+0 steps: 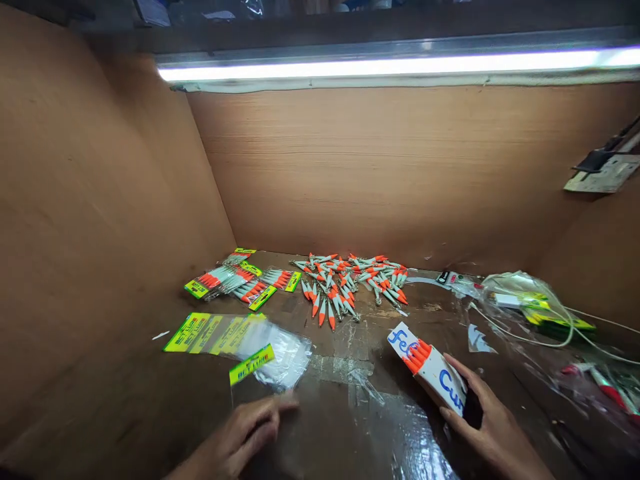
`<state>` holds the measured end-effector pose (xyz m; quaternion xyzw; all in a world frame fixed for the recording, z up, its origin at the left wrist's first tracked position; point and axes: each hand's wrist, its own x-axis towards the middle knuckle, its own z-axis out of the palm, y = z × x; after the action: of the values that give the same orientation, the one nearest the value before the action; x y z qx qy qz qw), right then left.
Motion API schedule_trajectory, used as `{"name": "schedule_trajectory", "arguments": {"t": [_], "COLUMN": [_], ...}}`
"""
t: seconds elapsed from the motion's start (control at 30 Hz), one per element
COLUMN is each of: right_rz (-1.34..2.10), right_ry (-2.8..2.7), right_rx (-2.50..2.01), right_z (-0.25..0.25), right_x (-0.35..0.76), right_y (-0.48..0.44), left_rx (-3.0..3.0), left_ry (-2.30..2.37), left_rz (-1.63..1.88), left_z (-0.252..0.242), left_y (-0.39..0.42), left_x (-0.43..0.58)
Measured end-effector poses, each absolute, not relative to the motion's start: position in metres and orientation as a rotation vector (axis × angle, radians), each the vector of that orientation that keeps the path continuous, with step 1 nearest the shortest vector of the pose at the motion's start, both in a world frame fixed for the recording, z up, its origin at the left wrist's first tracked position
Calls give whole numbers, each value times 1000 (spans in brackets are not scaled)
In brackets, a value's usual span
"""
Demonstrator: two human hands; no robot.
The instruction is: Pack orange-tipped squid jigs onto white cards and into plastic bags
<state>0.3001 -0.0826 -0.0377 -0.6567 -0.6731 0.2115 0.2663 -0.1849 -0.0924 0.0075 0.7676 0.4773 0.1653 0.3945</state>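
Note:
My right hand [483, 417] grips a small white box [443, 380] with blue handwriting; several orange-tipped lures [416, 357] stick out of its open end. My left hand [250, 427] is over the front of the table, blurred, its index finger stretched out to the right and the other fingers curled. Just beyond it lies a clear bag with a yellow-green header [253, 364], beside a fanned stack of clear bags [287, 350] with like headers. A loose pile of orange and white lures [333, 293] lies at the back middle.
Filled lure packs [230, 280] lie at the back left. On the right are a plastic bag [520, 293] with yellow-green pieces, a white cord [530, 341] and more wrapped lures [613, 387]. Clear tape [345, 367] covers part of the brown table. A bright tube light [400, 67] spans the top.

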Motion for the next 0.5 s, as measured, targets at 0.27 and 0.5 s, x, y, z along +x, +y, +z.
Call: {"name": "schedule_trajectory", "arguments": {"t": [0.27,0.5], "right_rz": [514,524], "right_ry": [-1769,-1681], "right_rx": [-1751,-1702], "right_z": [-33,-10], "right_x": [294,298], "right_y": [-86,-91], "left_rx": [2091,2799], "left_ry": [1498,1140], "left_rz": [1024,1160], "left_z": [44,43], "left_y": [17,-2], "left_x": [-198,-109]}}
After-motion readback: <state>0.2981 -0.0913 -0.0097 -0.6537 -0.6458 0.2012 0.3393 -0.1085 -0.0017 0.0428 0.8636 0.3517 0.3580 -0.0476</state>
